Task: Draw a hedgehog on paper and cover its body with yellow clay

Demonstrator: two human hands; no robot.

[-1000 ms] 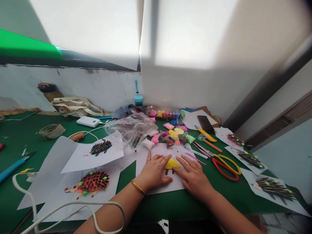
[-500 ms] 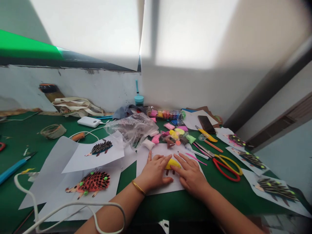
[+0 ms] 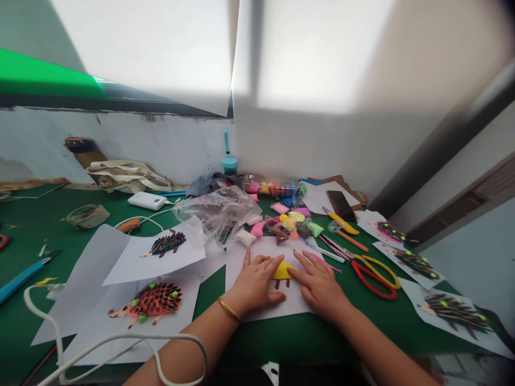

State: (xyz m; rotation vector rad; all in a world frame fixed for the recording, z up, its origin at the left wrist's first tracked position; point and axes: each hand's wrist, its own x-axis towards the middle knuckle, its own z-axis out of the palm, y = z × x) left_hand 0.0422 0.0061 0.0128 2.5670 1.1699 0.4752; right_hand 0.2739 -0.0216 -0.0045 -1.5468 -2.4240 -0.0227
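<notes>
A yellow clay shape (image 3: 282, 271) with two short brown legs (image 3: 282, 283) lies on a white sheet of paper (image 3: 277, 309) in front of me. My left hand (image 3: 257, 281) rests flat on the sheet, fingers spread, its fingertips at the left side of the yellow clay. From the right, my right hand (image 3: 319, 284) reaches in with its fingers apart, one fingertip touching the clay's right edge. Neither hand grips anything. A gold bracelet circles my left wrist.
Scissors (image 3: 374, 276), a pen (image 3: 328, 253) and a yellow cutter (image 3: 341, 222) lie at the right. Coloured clay packets (image 3: 281, 222) sit behind the sheet. Paper hedgehog pictures (image 3: 156, 303) flank both sides. A white cable (image 3: 132, 336) loops at the front left.
My right hand has shifted slightly to the right, uncovering more of the yellow clay and its legs. My left hand stays in place.
</notes>
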